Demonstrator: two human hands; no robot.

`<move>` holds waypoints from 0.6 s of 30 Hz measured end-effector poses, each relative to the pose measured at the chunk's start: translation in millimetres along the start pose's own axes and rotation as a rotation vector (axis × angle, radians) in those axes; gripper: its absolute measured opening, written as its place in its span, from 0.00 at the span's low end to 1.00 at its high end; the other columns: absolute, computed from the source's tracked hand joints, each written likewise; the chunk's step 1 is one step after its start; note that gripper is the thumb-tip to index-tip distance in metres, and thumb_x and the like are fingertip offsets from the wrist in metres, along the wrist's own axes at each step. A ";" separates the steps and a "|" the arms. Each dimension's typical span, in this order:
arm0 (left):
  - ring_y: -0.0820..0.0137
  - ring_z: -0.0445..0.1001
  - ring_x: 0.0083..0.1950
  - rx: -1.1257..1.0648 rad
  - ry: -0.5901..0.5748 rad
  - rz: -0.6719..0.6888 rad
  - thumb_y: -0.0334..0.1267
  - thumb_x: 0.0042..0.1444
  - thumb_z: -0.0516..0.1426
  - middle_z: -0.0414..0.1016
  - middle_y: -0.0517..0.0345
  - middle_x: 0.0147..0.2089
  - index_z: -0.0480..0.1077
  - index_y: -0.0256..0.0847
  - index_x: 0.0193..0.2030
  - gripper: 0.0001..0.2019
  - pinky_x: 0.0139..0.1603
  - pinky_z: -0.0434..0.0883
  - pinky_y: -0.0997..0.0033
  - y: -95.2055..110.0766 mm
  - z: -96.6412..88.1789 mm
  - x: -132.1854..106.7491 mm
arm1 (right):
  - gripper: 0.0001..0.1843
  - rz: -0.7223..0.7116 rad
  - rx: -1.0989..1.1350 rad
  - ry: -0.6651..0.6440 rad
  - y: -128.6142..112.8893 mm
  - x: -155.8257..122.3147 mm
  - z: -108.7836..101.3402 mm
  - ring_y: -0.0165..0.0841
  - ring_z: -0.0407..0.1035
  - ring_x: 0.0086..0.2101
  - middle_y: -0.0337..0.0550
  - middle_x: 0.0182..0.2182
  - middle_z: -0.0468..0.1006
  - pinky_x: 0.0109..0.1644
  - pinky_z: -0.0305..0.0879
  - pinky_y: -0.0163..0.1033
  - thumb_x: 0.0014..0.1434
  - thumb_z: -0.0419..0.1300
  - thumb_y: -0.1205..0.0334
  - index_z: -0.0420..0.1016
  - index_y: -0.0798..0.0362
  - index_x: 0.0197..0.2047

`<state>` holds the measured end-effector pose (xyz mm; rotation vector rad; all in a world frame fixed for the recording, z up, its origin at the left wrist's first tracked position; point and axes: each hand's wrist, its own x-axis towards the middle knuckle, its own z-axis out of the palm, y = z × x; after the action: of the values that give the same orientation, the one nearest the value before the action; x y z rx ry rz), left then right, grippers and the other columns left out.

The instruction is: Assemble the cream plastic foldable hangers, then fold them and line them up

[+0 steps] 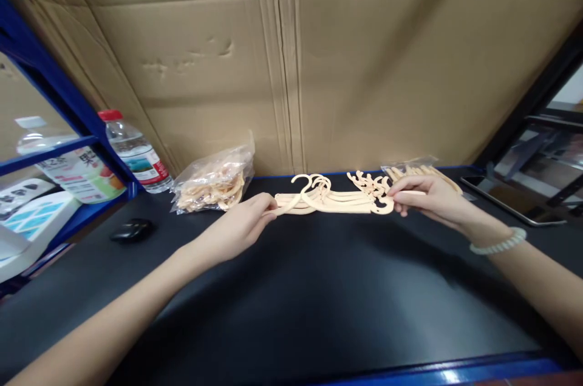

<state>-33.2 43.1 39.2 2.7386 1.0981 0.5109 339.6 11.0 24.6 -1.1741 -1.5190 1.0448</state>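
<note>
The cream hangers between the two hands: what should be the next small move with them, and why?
Probably squeeze the stack together to even up the ends. The left hand pinches one end of the cream hangers and the right hand holds the other end, yet the hooks in the middle and the notched tips on the right fan out unevenly on the black table.

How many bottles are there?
2. One bottle with a red cap stands at the left by the blue shelf frame; another, white-capped bottle lies on the shelf behind it. More may be hidden.
</note>
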 end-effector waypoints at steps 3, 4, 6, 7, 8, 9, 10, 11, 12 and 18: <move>0.66 0.68 0.35 0.095 -0.098 0.091 0.35 0.66 0.45 0.66 0.54 0.38 0.64 0.40 0.37 0.09 0.36 0.66 0.67 6.9 -6.7 -3.8 | 0.10 -0.043 -0.351 -0.191 -4.4 -1.2 -14.6 0.35 0.72 0.30 0.43 0.30 0.80 0.35 0.69 0.41 0.47 0.69 0.53 0.81 0.49 0.31; 0.66 0.68 0.34 0.115 -0.132 0.112 0.35 0.66 0.45 0.66 0.54 0.37 0.64 0.40 0.36 0.09 0.36 0.65 0.68 10.4 -6.8 -5.4 | 0.10 -0.052 -0.435 -0.265 -4.8 -2.0 -16.9 0.35 0.73 0.31 0.44 0.31 0.80 0.36 0.69 0.41 0.49 0.68 0.53 0.81 0.49 0.32; 0.66 0.68 0.34 0.134 -0.207 0.165 0.33 0.65 0.46 0.67 0.54 0.36 0.64 0.40 0.35 0.09 0.35 0.64 0.68 17.6 -4.9 -8.1 | 0.09 -0.070 -0.571 -0.391 -2.6 -2.9 -19.3 0.35 0.73 0.30 0.42 0.29 0.80 0.35 0.68 0.40 0.52 0.66 0.53 0.81 0.49 0.31; 0.66 0.68 0.34 0.140 -0.239 0.199 0.33 0.65 0.47 0.68 0.55 0.35 0.65 0.40 0.34 0.09 0.35 0.64 0.68 20.8 -3.4 -9.1 | 0.09 -0.089 -0.632 -0.436 -0.1 -2.9 -20.1 0.34 0.72 0.29 0.42 0.28 0.80 0.34 0.67 0.39 0.53 0.66 0.54 0.81 0.49 0.30; 0.66 0.68 0.34 0.146 -0.261 0.231 0.33 0.65 0.48 0.68 0.55 0.35 0.65 0.41 0.33 0.09 0.36 0.64 0.68 23.2 -1.6 -9.8 | 0.08 -0.115 -0.684 -0.460 2.7 -2.4 -20.9 0.34 0.72 0.29 0.41 0.27 0.79 0.33 0.66 0.38 0.53 0.66 0.54 0.81 0.49 0.29; 0.66 0.68 0.34 0.155 -0.272 0.251 0.33 0.65 0.49 0.69 0.56 0.34 0.65 0.41 0.32 0.09 0.36 0.63 0.68 24.8 0.2 -10.3 | 0.07 -0.139 -0.723 -0.472 5.3 -1.7 -21.7 0.34 0.71 0.28 0.41 0.27 0.79 0.33 0.66 0.38 0.52 0.66 0.55 0.81 0.49 0.29; 0.66 0.69 0.34 0.162 -0.275 0.261 0.33 0.65 0.49 0.69 0.57 0.33 0.65 0.41 0.32 0.10 0.35 0.63 0.68 25.6 1.9 -10.5 | 0.06 -0.156 -0.751 -0.484 6.8 -1.0 -22.1 0.34 0.71 0.28 0.41 0.27 0.78 0.33 0.65 0.38 0.52 0.66 0.56 0.81 0.49 0.28; 0.67 0.69 0.33 0.164 -0.272 0.264 0.32 0.65 0.49 0.69 0.57 0.32 0.65 0.41 0.32 0.10 0.35 0.63 0.68 25.6 3.5 -10.5 | 0.06 -0.168 -0.769 -0.487 6.2 -0.7 -21.4 0.34 0.70 0.29 0.42 0.28 0.78 0.32 0.66 0.37 0.51 0.66 0.57 0.81 0.49 0.28; 0.67 0.69 0.33 0.161 -0.268 0.263 0.32 0.65 0.49 0.70 0.57 0.32 0.66 0.41 0.32 0.09 0.35 0.63 0.68 25.0 4.7 -10.4 | 0.05 -0.178 -0.780 -0.474 2.7 -1.4 -19.0 0.34 0.70 0.29 0.42 0.28 0.78 0.32 0.66 0.38 0.51 0.66 0.57 0.81 0.49 0.29; 0.66 0.71 0.35 0.154 -0.260 0.273 0.35 0.64 0.51 0.71 0.57 0.35 0.68 0.41 0.37 0.07 0.38 0.65 0.69 19.8 6.4 -9.5 | 0.18 -0.463 -0.649 -0.175 -68.6 -52.5 45.6 0.39 0.73 0.39 0.41 0.40 0.80 0.44 0.68 0.43 0.56 0.62 0.61 0.77 0.39 0.51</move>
<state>-24.5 22.2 35.9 2.9985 0.7360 0.0947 288.1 -57.0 72.3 -1.0753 -2.2313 0.3480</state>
